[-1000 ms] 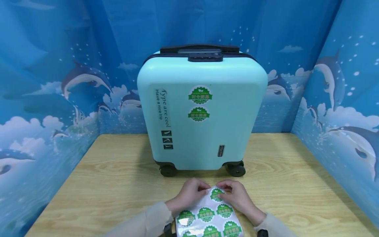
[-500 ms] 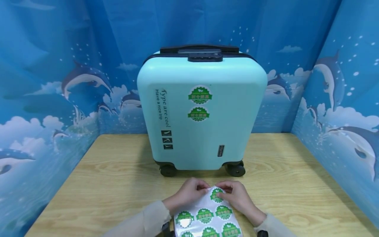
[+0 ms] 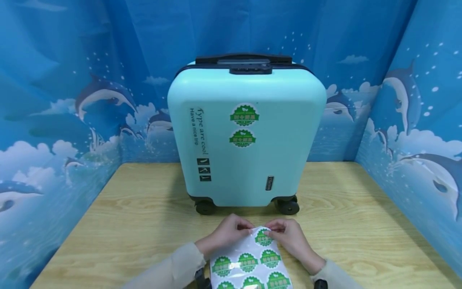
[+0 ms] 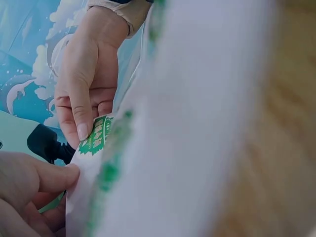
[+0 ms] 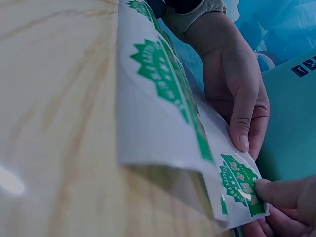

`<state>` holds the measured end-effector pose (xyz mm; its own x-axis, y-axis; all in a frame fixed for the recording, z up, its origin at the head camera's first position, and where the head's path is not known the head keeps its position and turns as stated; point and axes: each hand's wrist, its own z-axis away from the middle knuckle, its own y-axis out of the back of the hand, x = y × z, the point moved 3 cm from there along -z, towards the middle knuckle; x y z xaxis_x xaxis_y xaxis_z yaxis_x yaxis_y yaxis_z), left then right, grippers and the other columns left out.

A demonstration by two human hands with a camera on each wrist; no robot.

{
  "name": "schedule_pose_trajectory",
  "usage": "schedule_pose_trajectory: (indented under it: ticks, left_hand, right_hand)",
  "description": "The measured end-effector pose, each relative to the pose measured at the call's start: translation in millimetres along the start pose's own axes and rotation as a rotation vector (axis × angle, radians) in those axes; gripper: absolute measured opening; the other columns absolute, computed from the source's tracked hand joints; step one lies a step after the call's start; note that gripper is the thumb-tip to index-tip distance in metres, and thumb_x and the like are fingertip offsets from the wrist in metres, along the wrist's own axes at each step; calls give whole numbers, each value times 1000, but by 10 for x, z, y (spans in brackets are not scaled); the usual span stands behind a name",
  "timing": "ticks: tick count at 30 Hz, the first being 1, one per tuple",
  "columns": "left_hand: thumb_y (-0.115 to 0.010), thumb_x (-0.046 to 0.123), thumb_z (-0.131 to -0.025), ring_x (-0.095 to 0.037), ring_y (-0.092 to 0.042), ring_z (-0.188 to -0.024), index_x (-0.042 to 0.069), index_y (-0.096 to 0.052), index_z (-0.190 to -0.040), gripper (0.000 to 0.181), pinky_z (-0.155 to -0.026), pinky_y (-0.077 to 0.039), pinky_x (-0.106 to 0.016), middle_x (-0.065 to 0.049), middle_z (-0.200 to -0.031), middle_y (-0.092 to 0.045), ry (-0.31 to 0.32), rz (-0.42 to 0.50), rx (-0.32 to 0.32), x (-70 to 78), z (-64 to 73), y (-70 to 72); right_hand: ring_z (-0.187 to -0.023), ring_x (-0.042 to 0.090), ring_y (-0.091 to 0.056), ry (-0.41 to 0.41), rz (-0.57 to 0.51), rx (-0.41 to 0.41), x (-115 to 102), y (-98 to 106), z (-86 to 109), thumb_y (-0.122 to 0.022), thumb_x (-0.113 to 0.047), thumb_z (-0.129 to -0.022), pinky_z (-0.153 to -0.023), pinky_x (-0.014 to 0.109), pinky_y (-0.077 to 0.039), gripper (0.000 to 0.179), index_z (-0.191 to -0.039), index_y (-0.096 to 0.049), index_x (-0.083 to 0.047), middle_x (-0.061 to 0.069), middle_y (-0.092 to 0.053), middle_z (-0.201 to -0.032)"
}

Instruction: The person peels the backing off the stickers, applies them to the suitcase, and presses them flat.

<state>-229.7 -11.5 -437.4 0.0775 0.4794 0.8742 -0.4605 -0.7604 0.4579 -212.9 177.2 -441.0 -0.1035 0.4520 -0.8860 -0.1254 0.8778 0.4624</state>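
Observation:
A white sheet of round green stickers is held up by its far edge in front of the suitcase. My left hand pinches that edge between thumb and fingers. At the far right corner my right hand pinches the sheet, its thumb on the corner sticker. In the right wrist view this sticker lies flat on the sheet near the right thumb. The left wrist view shows the thumb of the right hand over the sticker. The fingers behind the sheet are partly hidden.
A mint-green suitcase stands upright on black wheels on the wooden table. Two green stickers, an upper one and a lower one, are on its front. Blue dolphin-print curtains surround the table.
The sheet's near part has swung slightly to the left, along with the left forearm. Both hands keep their pinch on the far edge, almost in place.

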Motion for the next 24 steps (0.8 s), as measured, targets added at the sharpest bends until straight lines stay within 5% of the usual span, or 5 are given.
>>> schedule_pose_trajectory:
  ticks: [12, 24]
  left_hand:
    - [-69, 8, -82, -13, -61, -80, 13, -74, -92, 12, -74, -51, -29, 0, -93, -71, -7, 39, 14, -36, -18, 27]
    - [-73, 9, -79, -13, -65, -74, 12, -75, -89, 11, -65, -54, -25, -4, -89, -73, -20, 92, 49, -60, -27, 63]
  right_hand:
    - [-70, 14, -64, -90, -15, 3, 28, 13, -6, -73, -4, -77, -62, 21, -52, 14, -89, -68, -1, 4, -69, -79]
    - [-69, 15, -64, -84, -64, -25, 54, 22, -27, -74, -8, -79, -59, 20, -50, 17, -89, -66, 2, 7, -69, -77]
